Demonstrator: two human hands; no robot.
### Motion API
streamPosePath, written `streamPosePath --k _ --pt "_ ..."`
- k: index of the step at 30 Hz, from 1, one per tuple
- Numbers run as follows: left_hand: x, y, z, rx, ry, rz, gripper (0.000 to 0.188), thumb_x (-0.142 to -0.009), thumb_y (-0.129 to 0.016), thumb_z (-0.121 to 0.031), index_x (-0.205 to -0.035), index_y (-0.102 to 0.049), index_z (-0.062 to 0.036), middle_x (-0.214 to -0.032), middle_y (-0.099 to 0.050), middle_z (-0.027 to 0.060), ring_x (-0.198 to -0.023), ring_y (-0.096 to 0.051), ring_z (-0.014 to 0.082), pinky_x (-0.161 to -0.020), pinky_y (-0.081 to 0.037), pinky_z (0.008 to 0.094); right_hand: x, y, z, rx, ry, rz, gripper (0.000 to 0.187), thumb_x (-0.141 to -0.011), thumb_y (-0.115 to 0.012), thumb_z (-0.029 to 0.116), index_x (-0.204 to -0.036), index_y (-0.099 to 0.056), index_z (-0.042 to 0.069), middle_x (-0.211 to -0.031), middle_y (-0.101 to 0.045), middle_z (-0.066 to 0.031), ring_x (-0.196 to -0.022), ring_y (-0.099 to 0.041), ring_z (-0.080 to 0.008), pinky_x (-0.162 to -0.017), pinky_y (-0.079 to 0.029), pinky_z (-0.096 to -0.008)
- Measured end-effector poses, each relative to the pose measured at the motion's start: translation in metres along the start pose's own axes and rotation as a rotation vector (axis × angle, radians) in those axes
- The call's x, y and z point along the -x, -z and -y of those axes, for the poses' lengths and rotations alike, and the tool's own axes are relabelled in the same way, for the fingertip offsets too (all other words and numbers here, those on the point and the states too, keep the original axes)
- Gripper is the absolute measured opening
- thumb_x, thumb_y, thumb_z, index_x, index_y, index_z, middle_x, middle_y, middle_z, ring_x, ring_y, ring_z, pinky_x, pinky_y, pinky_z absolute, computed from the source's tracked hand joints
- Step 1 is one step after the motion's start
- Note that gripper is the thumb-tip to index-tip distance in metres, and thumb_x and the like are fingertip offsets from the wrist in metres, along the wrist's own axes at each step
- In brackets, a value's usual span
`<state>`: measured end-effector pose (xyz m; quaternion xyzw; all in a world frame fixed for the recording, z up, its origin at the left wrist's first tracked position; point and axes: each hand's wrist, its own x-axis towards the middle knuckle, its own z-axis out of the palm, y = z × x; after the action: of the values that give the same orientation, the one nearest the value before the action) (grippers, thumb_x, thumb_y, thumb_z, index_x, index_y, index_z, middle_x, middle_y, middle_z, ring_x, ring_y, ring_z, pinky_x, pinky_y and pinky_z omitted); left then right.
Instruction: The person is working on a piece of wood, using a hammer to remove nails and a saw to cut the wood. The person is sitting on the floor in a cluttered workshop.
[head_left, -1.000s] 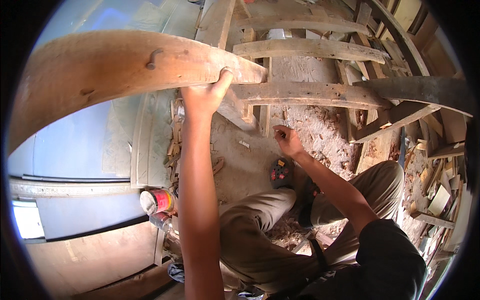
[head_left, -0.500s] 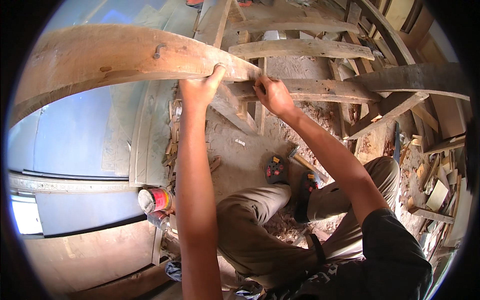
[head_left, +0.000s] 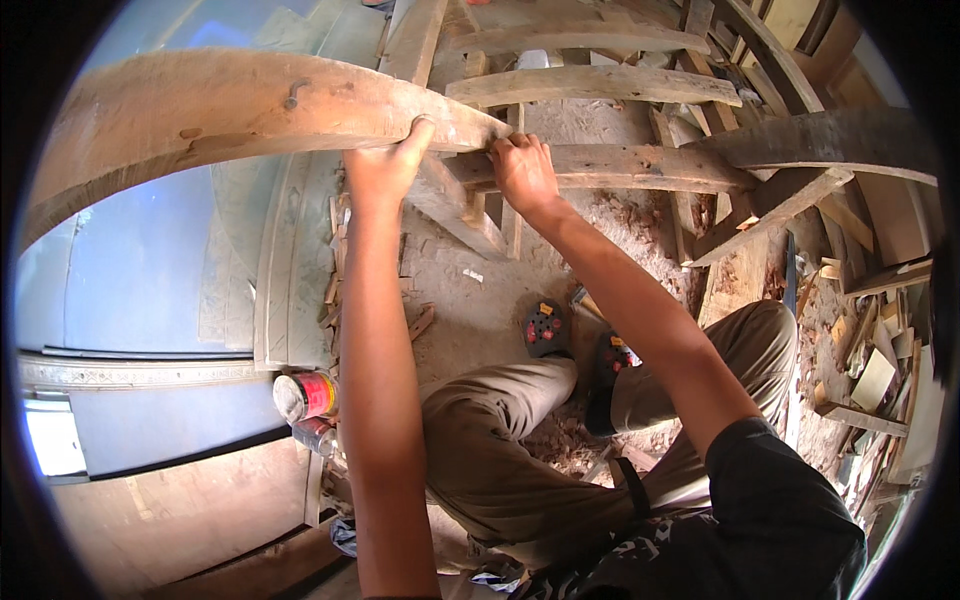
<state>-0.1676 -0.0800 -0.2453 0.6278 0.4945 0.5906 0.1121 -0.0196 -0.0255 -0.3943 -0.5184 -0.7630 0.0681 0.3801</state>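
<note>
Right hand [head_left: 522, 172] up at the timber now, no longer low over the rubble as a second ago, and shifted a touch leftward since half a second back. Fingers curled over the end of the cross beam [head_left: 620, 165], knuckles toward the camera, closed in a grip right where that beam meets the big plank. Left hand [head_left: 385, 165] unchanged from both earlier views: clamped on the lower edge of the curved wooden plank [head_left: 250, 105], fingers hooked up over the edge, thumb side toward the joint. Both hands close together, just beside one another at the junction.

Plank broad, pale, weathered, sweeping across the upper left and bending with the lens, a bent nail [head_left: 293, 95] sticking out of its face, a dark knot mark further left. Right end resting against the cross beam, above the dusty ground.

Below: knees in khaki trousers [head_left: 500, 450], dark sandals [head_left: 545, 328] on dirt strewn with wood chips. Red-labelled tin can [head_left: 305, 395] standing by the left forearm, a second tin just under it. Loose offcuts piled at the right edge [head_left: 870, 370].
</note>
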Motion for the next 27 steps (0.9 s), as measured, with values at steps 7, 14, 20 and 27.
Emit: streamPosePath --k 7,14,20,27 --pt "-0.001 -0.002 0.004 0.069 -0.064 -0.050 0.024 -0.072 -0.077 -0.007 -0.091 -0.064 0.0035 -0.088 -0.068 0.0084 -0.081 -0.065 0.0201 -0.077 -0.051 0.0350 0.001 -0.015 0.009 0.078 -0.145 -0.016 0.017 -0.088 -0.063 0.024 -0.091 -0.071 0.009 -0.100 -0.069 -0.0123 -0.103 -0.058 -0.0314 -0.090 -0.039 -0.0469" --pt "-0.001 0.001 0.003 -0.020 -0.047 0.001 0.027 -0.074 -0.077 -0.006 -0.095 -0.064 0.0042 -0.092 -0.069 0.0094 -0.085 -0.065 0.0198 -0.080 -0.051 0.0342 -0.005 -0.020 0.017 0.108 -0.286 0.020 0.017 -0.084 -0.064 0.025 -0.087 -0.075 0.011 -0.095 -0.071 -0.0101 -0.100 -0.059 -0.0310 -0.090 -0.038 -0.0450" --pt "0.000 0.001 0.003 -0.015 -0.014 0.022 0.033 -0.076 -0.078 -0.004 -0.104 -0.063 0.0048 -0.100 -0.068 0.0100 -0.091 -0.064 0.0196 -0.084 -0.051 0.0333 -0.008 -0.016 0.017 0.142 -0.303 0.119 0.016 -0.081 -0.067 0.026 -0.084 -0.075 0.013 -0.089 -0.073 -0.0110 -0.099 -0.059 -0.0304 -0.090 -0.038 -0.0451" --pt "0.000 0.001 0.006 -0.015 -0.041 0.008 0.031 -0.076 -0.077 -0.004 -0.102 -0.063 0.0046 -0.098 -0.067 0.0093 -0.089 -0.064 0.0195 -0.083 -0.050 0.0336 -0.004 -0.013 0.014 0.085 -0.258 0.081 0.019 -0.083 -0.068 0.031 -0.087 -0.075 0.014 -0.091 -0.072 -0.0104 -0.101 -0.058 -0.0296 -0.091 -0.037 -0.0452"
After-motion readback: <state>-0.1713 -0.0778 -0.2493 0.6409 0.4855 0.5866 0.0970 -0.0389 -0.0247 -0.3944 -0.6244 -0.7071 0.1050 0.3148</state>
